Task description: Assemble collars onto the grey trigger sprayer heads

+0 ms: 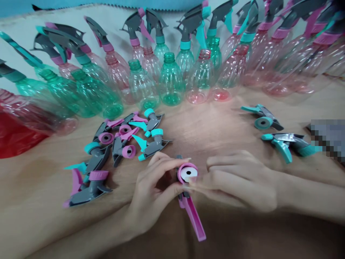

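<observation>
In the lower middle, my left hand (pixel 151 190) grips a grey and pink spray trigger head (pixel 194 219) by its pink collar, between thumb and fingers. The collar faces up, and the long pink lever points down toward me. A white round washer (pixel 188 173) with a dark centre hole sits at the collar's mouth, slightly tilted. From the right, my right hand (pixel 242 181) is closed, its fingertips at the washer's lower right edge. Those fingers partly cover the washer and are a little blurred.
Several loose trigger heads (pixel 98 158) lie left of my hands, two turquoise ones (pixel 287 144) to the right. Behind stand rows of clear green bottles (pixel 172 81) and pink bottles (pixel 201 77), many with trigger heads fitted. A red object (pixel 21 138) lies far left.
</observation>
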{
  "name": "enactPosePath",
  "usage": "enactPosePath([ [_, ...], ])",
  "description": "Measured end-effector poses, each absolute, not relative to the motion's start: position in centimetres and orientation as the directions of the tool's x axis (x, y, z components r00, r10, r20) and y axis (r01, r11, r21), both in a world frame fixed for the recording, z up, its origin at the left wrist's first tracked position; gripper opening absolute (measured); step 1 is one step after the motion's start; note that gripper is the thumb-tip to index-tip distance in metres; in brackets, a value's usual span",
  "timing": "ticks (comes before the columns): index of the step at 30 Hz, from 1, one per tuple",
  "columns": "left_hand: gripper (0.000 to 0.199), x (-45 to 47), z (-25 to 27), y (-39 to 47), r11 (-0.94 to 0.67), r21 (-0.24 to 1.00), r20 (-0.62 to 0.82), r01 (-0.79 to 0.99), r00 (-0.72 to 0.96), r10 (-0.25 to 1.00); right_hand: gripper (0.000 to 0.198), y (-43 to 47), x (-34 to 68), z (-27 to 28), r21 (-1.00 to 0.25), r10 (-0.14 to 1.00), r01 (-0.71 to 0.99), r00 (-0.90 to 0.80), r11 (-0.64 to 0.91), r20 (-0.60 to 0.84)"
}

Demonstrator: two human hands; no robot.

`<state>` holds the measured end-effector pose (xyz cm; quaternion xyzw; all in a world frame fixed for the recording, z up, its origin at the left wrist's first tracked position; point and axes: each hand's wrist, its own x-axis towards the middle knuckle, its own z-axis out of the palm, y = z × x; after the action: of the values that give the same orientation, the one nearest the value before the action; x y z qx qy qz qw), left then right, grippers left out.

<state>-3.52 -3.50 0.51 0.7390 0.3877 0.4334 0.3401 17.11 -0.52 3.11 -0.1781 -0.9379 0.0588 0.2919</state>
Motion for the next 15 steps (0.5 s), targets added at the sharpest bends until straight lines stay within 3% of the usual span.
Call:
enactPosePath([
  [3, 0.027, -3.5, 0.5, -3.5, -0.458, 0.852, 0.37, 0.254, 0.327, 0.87, 0.012, -0.2, 17.2, 3.8, -0.441, 0.45, 0.209, -0.695, 0.873, 0.561],
  [5, 0.027, -3.5, 0.4, -3.5, -0.454, 0.856, 0.37, 0.247, 0.32, 0.872, 0.006, 0.0, 17.6, 4.5, -0.527, 0.484, 0.178, -0.698, 0.831, 0.528],
  [10, 0.029, -3.4, 0.2, -3.6, -0.399, 0.881, 0.318, 0.254, 0.306, 0.897, 0.016, 0.1, 18.2, 5.7, -0.517, 0.6, 0.328, -0.584, 0.791, 0.547],
  [15, 0.027, -3.5, 0.2, -3.5, -0.448, 0.852, 0.359, 0.271, 0.321, 0.877, 0.016, 0.1, 17.9, 5.5, -0.58, 0.577, 0.335, -0.76, 0.742, 0.3],
])
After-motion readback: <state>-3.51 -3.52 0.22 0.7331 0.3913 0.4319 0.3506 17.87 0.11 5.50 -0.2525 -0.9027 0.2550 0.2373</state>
